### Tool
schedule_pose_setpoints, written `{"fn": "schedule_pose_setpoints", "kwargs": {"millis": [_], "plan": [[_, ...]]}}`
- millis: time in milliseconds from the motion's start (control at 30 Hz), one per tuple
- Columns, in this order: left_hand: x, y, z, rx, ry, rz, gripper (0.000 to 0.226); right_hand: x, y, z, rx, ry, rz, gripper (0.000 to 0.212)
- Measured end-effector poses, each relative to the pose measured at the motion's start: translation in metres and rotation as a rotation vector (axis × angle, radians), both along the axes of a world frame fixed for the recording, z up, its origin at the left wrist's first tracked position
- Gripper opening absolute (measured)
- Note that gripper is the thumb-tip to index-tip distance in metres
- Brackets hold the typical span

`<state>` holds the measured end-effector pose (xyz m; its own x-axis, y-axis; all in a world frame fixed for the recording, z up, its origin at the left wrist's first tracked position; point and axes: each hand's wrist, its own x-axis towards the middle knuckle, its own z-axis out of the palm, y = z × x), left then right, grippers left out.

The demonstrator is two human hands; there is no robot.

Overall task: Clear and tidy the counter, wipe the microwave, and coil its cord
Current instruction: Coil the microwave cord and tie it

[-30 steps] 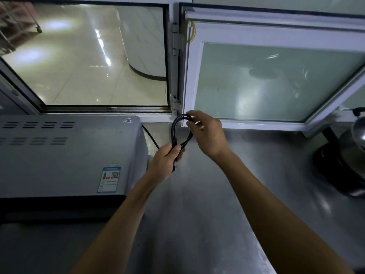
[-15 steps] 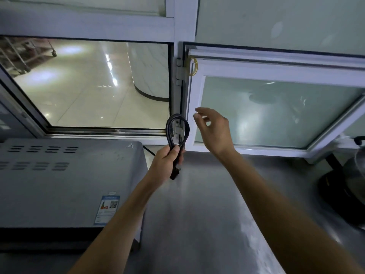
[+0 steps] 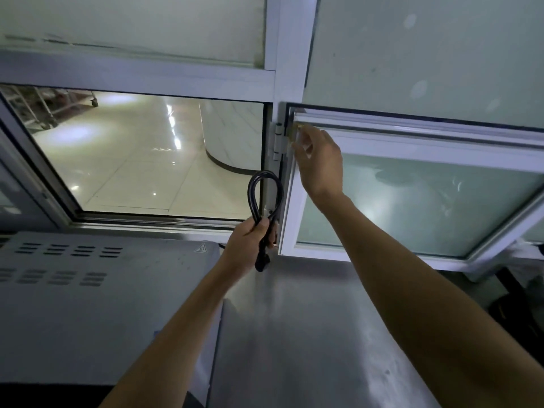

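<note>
Two bare forearms come up from the bottom edge, with no sleeves, gloves, watch or bands showing on either. The left hand and the right hand are both uncovered, with no rings to be seen on the fingers. Both arms are slim and smooth.

1. The bare steel worktop lies open between the 2 forearms, right of the grey vented microwave.
2. The microwave blocks the left side.
3. The white-framed frosted window sash swings inward over the worktop's back edge.
4. The left window opening is unobstructed.
</note>
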<state>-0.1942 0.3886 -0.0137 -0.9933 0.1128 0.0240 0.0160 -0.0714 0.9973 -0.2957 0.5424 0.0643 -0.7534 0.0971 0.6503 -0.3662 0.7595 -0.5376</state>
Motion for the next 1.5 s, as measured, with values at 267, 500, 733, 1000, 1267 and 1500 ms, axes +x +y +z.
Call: {"fn": "schedule_pose_setpoints", "kwargs": {"millis": [267,500,733,1000,1267,1500], "plan": [[-0.012,-0.007,-0.001,-0.002,0.018,-0.020,0.032,-0.023,0.000,0.014,0.015,-0.024,-0.154,0.024],[-0.009,-0.006,-0.008,0.029,0.002,-0.014,0.034,-0.028,0.003,0.021,-0.003,-0.033,-0.153,0.029],[0.003,-0.009,-0.021,-0.006,0.000,0.010,0.031,0.006,0.006,0.013,-0.103,0.072,-0.011,0.012],[0.050,-0.007,-0.073,-0.127,-0.017,-0.064,0.030,0.117,0.020,-0.058,-0.732,-0.339,0.021,0.010],[0.081,-0.005,-0.106,-0.231,-0.058,-0.086,0.034,0.189,0.028,-0.114,-1.213,-0.475,0.089,0.012],[0.086,-0.010,-0.113,-0.292,-0.029,-0.110,0.040,0.212,0.033,-0.124,-1.348,-0.499,0.106,0.010]]}}
